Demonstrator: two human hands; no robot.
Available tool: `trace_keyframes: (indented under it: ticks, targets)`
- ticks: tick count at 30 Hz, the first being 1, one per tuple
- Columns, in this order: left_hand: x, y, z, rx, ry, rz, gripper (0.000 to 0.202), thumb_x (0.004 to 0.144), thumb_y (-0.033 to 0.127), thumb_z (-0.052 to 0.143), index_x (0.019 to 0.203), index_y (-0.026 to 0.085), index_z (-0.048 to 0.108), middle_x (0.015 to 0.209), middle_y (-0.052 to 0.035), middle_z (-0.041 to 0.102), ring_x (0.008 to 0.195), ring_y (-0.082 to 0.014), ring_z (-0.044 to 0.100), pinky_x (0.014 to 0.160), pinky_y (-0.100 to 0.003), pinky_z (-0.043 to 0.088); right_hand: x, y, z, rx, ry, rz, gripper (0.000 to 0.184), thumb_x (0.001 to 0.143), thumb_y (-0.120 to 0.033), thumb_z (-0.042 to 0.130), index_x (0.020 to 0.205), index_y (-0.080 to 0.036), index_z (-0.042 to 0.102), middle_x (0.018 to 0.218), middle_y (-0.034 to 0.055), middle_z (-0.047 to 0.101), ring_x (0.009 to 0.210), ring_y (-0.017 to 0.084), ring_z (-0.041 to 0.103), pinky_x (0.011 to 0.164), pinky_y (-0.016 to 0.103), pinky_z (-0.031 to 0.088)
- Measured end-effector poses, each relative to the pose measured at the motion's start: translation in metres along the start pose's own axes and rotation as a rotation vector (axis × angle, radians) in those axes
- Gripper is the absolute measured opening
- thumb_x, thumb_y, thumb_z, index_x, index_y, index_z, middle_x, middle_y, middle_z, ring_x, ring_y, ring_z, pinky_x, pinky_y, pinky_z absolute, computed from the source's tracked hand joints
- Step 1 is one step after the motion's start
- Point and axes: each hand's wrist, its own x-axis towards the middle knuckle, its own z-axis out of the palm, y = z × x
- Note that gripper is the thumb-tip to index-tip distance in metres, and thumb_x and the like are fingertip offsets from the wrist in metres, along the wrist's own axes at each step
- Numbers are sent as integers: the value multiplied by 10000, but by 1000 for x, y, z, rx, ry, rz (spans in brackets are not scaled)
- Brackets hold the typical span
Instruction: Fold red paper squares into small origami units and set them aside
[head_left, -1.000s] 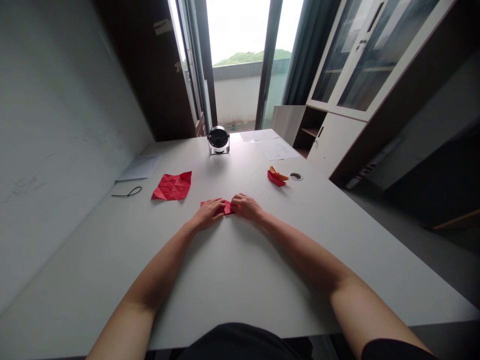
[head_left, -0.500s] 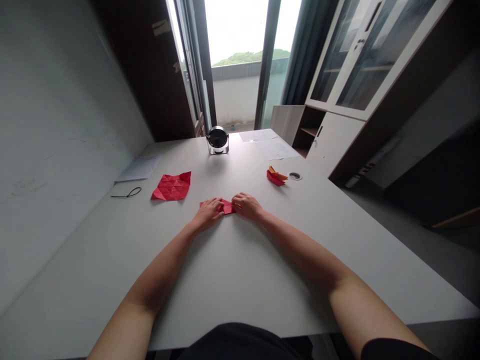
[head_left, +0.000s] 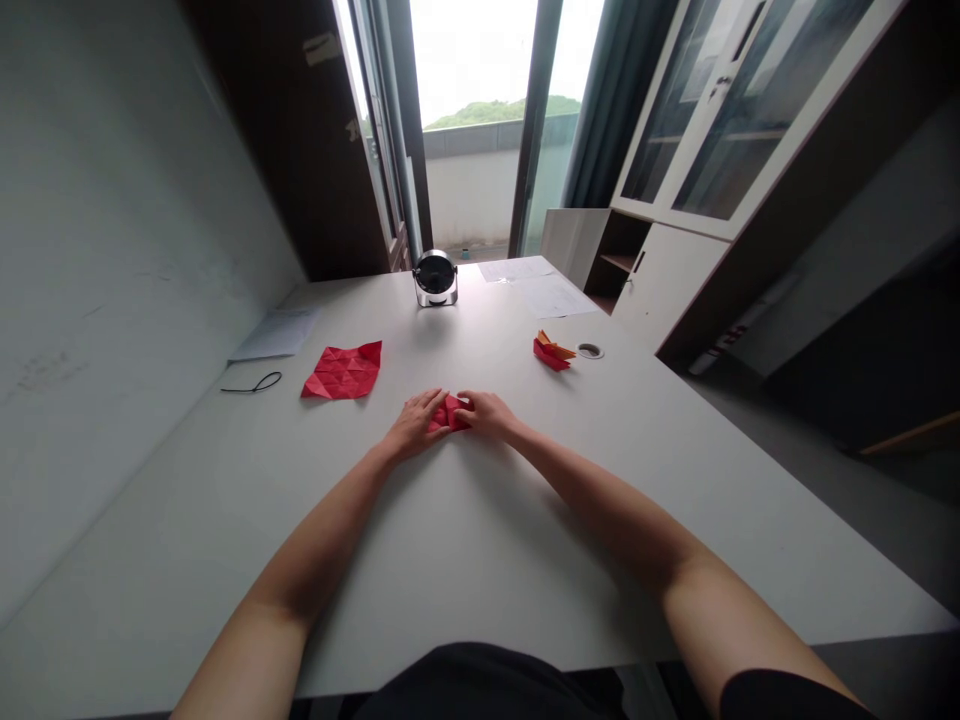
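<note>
Head view: hands (head_left: pixel 450 420) cover most of red paper (head_left: pixel 451 414).

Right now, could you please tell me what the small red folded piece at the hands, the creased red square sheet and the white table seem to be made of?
Small red folded piece: thin matte paper, judging by its sharp folds. Creased red square sheet: likely the same paper; a grid of triangular creases shows. White table: probably laminated board, smooth and faintly glossy.

The red paper (head_left: pixel 451 413) is mostly buried under the left hand (head_left: pixel 415 425) and right hand (head_left: pixel 487 413), so its fold and their grip are anyone's guess. Print on the far sheets (head_left: pixel 551 295) is too tiny to read.
</note>
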Motion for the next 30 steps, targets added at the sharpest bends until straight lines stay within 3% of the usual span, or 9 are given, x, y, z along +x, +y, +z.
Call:
trace_keyframes:
  ticks: [6,12,15,18,21,30]
  targets:
    - [1,7,-7,-54,32,10,789,831,379,690,1527,257,341,1572,-115,365,1455,-306,322,1197,-499,280,1,3,0,313,-35,52,207,775,-308,658,951,-200,672,809,-1,700,692,139,593,600,223,395]
    - [2,-1,-16,-202,319,-160,664,886,351,610,1503,256,385,1577,-103,351,1479,-311,265,1212,-523,232,-1,3,-1,779,-34,-42,185,740,-335,641,841,-187,595,743,-19,635,668,137,550,600,233,413]
    - [2,-6,-20,-477,423,-288,642,895,369,599,1493,255,396,1521,-130,418,1375,-323,424,1098,-518,405,-1,4,-2,921,-45,-25,220,727,-357,653,842,-187,573,747,-20,623,671,135,539,601,233,410]
    - [1,-7,-23,-872,391,-367,679,900,401,592,1514,241,353,1281,-137,605,1071,-257,631,881,-421,552,0,6,-1,1014,-27,-7,252,724,-378,672,844,-186,561,742,-21,616,672,134,537,608,235,406]
    - [1,-3,-23,-1125,361,-375,729,879,407,627,1524,234,334,1047,-76,670,880,-186,661,792,-343,569,0,6,1,1061,-2,1,278,720,-394,699,839,-183,564,743,-24,619,668,129,538,619,237,405]
    - [5,5,-18,-1320,322,-423,781,813,434,714,1487,222,381,821,2,638,601,-92,587,615,-232,531,-5,2,-1,998,-105,-44,345,717,-450,741,881,-162,649,808,6,665,705,140,566,639,247,436]
